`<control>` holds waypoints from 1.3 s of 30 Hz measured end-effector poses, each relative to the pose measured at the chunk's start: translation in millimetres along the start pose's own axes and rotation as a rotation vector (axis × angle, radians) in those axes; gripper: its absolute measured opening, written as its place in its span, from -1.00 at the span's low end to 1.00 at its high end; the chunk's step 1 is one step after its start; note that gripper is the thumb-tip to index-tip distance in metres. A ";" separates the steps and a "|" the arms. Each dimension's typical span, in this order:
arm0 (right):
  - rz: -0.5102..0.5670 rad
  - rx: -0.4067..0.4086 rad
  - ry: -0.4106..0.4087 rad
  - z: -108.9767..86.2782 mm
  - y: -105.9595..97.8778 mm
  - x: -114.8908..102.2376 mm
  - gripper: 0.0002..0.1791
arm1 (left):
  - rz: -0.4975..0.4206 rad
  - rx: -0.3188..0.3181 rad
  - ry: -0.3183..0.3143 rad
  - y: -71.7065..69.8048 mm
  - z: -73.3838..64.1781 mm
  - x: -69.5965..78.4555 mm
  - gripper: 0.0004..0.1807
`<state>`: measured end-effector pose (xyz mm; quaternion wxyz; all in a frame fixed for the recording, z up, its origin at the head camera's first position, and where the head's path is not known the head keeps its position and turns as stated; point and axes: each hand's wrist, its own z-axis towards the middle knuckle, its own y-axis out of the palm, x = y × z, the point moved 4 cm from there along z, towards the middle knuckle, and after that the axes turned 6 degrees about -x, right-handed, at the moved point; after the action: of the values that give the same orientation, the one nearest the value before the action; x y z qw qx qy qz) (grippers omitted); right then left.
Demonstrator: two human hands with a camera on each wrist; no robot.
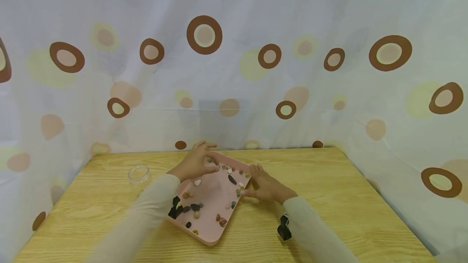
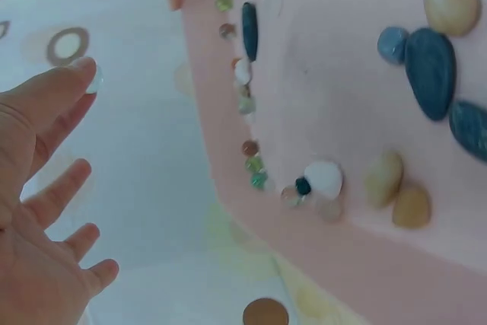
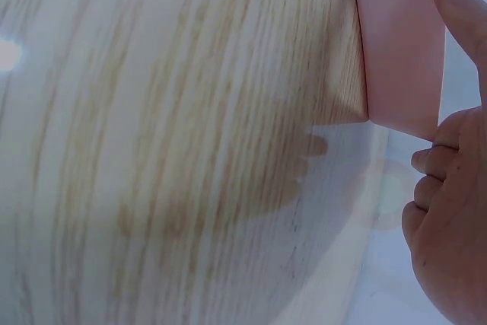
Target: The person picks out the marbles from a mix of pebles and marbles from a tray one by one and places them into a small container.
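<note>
Pinched in the left hand [image 1: 193, 162] is a small clear bead [image 2: 95, 81], near the pink tray [image 1: 213, 198] at the frame's lower centre, whose right corner the right hand [image 1: 268, 186] grips; I'd guess beads are being handled singly, the next move wanting a firm pinch and steady tray.
</note>
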<state>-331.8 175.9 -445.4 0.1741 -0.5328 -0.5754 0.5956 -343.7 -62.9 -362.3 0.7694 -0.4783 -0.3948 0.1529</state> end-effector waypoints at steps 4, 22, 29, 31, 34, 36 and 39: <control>0.014 0.013 -0.004 -1.9 -1.7 -1.4 0.18 | 0.046 0.090 -0.048 -23.2 -17.0 -2.7 -0.93; 0.033 0.015 -0.006 -3.6 1.1 -0.5 0.18 | 0.060 0.280 -0.229 -92.5 -119.7 -52.1 -0.85; 0.047 0.014 -0.020 -2.8 2.0 -1.2 0.20 | 0.071 0.299 -0.271 -101.2 -152.1 -66.2 -0.85; 0.049 0.014 -0.021 -2.7 1.6 -1.7 0.19 | 0.068 0.286 -0.287 -100.5 -158.0 -69.4 -0.84; 0.050 0.013 -0.017 -2.7 1.4 -1.4 0.19 | 0.074 0.279 -0.288 -97.2 -164.7 -72.1 -0.84; 0.046 0.012 -0.012 -2.7 1.4 -1.2 0.19 | 0.081 0.285 -0.277 -95.0 -167.3 -73.4 -0.86; 0.031 0.015 -0.009 -2.5 1.4 -0.4 0.19 | 0.087 0.286 -0.271 -92.5 -168.7 -74.1 -0.86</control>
<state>-329.0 176.4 -445.9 0.1663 -0.5378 -0.5631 0.6050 -277.2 -257.9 -356.1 0.7619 -0.3560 -0.4479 0.3036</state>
